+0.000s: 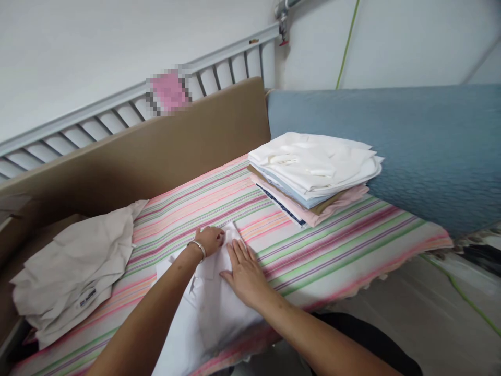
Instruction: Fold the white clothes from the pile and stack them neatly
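Observation:
A white shirt (211, 318) lies on the striped cloth in front of me, its lower part reaching toward the near edge. My left hand (209, 240), with a bracelet at the wrist, has its fingers bent around the fabric near the shirt's far end; the fingertips are partly hidden. Beside it, my right hand (245, 269) lies flat on the shirt, fingers stretched out and pressed to the cloth.
A striped cloth (297, 266) covers the surface. Folded garments form a stack (313, 162) at the back right. Off-white garments (82, 266) lie at left. A brown board (203, 125) runs along the radiator (117, 122); a blue padded roll (383, 120) stands behind the stack.

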`<state>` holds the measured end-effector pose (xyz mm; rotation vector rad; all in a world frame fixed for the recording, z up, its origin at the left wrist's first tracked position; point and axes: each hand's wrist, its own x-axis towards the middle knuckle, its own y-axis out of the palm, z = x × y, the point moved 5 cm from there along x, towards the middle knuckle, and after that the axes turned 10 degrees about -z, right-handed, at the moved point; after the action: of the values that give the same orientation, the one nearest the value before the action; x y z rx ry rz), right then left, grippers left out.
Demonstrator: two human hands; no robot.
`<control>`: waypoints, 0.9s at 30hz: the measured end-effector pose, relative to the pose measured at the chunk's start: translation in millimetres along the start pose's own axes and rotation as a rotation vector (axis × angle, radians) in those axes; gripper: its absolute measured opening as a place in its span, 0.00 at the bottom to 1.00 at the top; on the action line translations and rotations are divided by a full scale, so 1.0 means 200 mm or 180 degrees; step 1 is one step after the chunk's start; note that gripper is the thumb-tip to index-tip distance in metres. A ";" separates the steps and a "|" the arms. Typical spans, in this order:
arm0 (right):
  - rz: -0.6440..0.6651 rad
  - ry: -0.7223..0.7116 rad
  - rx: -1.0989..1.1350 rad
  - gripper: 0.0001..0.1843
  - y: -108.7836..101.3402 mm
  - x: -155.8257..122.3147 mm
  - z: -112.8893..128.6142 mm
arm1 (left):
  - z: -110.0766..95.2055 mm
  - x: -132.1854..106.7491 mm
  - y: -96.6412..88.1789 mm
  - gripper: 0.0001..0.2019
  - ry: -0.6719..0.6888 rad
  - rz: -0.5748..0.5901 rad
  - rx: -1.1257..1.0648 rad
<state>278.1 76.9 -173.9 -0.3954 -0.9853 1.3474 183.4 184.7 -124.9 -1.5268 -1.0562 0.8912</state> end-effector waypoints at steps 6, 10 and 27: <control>0.0138 0.0076 -0.0042 0.40 0.03 -0.01 -0.02 | 0.05 0.02 -0.08 0.11 0.0000 0.0027 0.0275; 0.0200 0.0182 -0.0063 0.39 0.06 0.00 -0.02 | 0.07 0.04 -0.07 0.11 0.0010 -0.0079 0.0333; -0.0109 -0.0277 0.0010 0.21 -0.05 0.19 -0.04 | -0.35 -0.90 0.33 0.27 0.0625 -0.1227 0.0272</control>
<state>287.6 111.7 -157.4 -0.3182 -1.0572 1.3443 199.4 -12.4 -171.9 -1.2536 -1.1038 0.5016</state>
